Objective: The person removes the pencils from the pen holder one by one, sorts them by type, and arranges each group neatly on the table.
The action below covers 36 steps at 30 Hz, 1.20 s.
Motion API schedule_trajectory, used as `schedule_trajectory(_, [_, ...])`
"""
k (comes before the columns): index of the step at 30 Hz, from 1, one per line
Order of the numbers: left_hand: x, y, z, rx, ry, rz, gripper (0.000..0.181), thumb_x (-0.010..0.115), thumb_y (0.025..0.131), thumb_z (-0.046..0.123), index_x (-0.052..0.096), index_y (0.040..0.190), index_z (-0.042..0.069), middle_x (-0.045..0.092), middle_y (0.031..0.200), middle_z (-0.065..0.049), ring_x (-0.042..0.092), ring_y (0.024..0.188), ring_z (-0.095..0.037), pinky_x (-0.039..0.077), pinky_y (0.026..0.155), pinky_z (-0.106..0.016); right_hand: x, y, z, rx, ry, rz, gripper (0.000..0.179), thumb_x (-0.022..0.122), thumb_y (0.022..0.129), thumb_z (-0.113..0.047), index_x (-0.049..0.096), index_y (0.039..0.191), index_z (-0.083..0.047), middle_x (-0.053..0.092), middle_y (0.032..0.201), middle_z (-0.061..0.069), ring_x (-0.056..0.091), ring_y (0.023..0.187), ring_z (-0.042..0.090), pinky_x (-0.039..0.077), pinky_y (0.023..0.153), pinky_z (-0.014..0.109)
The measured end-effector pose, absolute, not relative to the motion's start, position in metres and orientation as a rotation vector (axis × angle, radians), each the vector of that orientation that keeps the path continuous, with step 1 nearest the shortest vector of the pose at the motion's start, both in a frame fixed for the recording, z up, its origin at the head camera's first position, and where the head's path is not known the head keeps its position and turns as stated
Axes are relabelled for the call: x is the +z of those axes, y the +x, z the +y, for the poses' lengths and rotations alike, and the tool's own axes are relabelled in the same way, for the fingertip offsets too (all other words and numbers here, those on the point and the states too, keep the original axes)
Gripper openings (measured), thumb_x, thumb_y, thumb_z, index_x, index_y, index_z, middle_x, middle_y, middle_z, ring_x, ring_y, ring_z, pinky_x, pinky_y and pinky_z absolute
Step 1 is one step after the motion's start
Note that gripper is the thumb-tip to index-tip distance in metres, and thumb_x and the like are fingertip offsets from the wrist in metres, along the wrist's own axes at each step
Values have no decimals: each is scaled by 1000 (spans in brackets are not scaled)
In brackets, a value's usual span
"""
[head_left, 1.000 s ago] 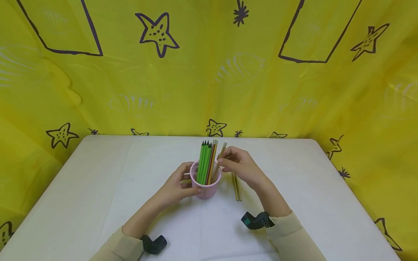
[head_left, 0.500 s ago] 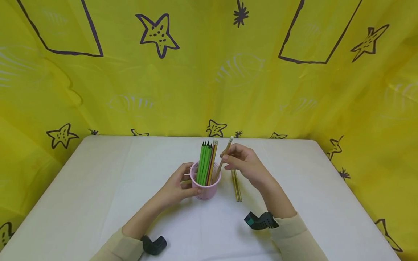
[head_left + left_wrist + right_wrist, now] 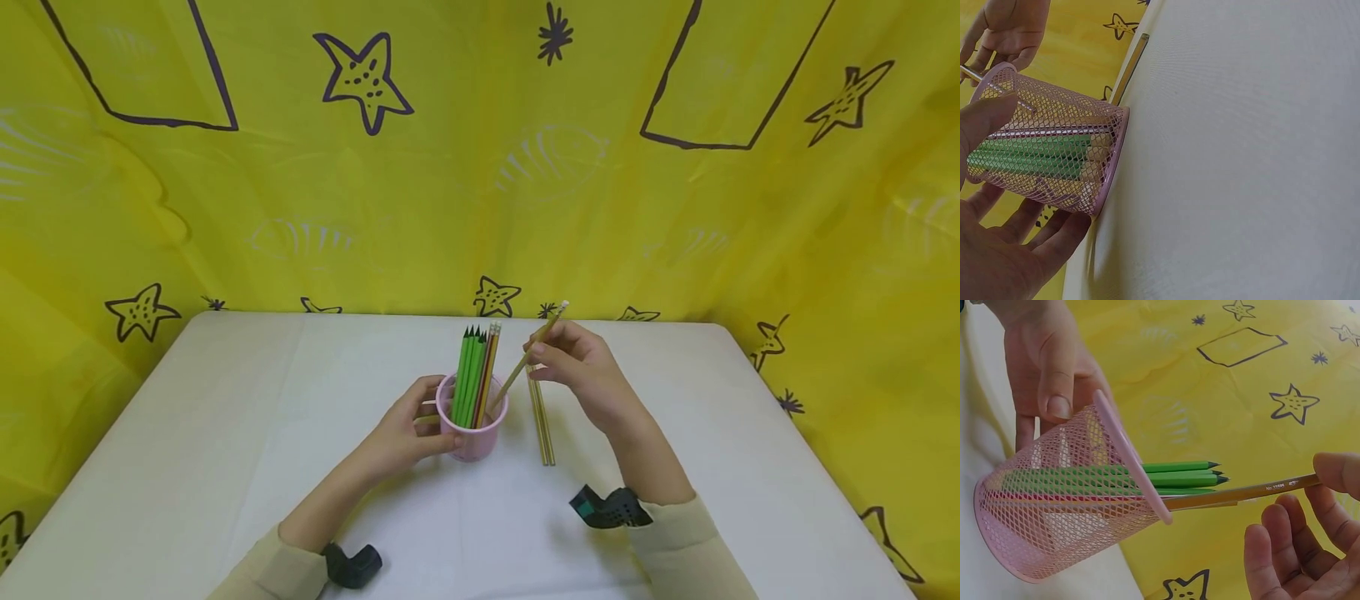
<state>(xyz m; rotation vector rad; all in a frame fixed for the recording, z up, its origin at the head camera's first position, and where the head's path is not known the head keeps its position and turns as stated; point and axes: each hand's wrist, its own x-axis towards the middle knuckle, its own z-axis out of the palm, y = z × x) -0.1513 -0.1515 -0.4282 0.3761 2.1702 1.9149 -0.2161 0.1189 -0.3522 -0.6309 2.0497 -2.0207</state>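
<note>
Head view: right hand (image 3: 583, 367) pinches pencil (image 3: 515, 375), tilted farther toward one o'clock, seemingly part-withdrawn; left hand (image 3: 405, 427) grips cup (image 3: 474, 447).

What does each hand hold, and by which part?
The left hand holds the pink cup by its side; the right hand pinches a pencil by its upper part.

The head view hides the far ends of 2 gold pencils (image 3: 540, 429) and crops 2 sleeves (image 3: 277, 571).
</note>
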Motion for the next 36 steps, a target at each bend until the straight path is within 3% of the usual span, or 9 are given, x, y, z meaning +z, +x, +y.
schedule_trajectory(13, [-430, -152, -150, 1915, 379, 2173, 78, 81, 81, 7, 38, 145, 15, 47, 146, -14, 51, 132, -39, 50, 104, -45, -347, -216, 128, -2200, -499, 1972, 7, 59, 99, -5, 62, 102, -11, 66, 97, 0, 65, 89, 15, 61, 80, 29])
schedule_trajectory(36, [-427, -152, -152, 1894, 353, 2191, 77, 82, 82, 8, 38, 145, 16, 46, 147, -13, 51, 131, -38, 50, 104, -45, -341, -223, 140, -2295, -557, 1899, 11, 55, 102, -8, 64, 107, -12, 66, 97, 0, 66, 88, 13, 61, 79, 29])
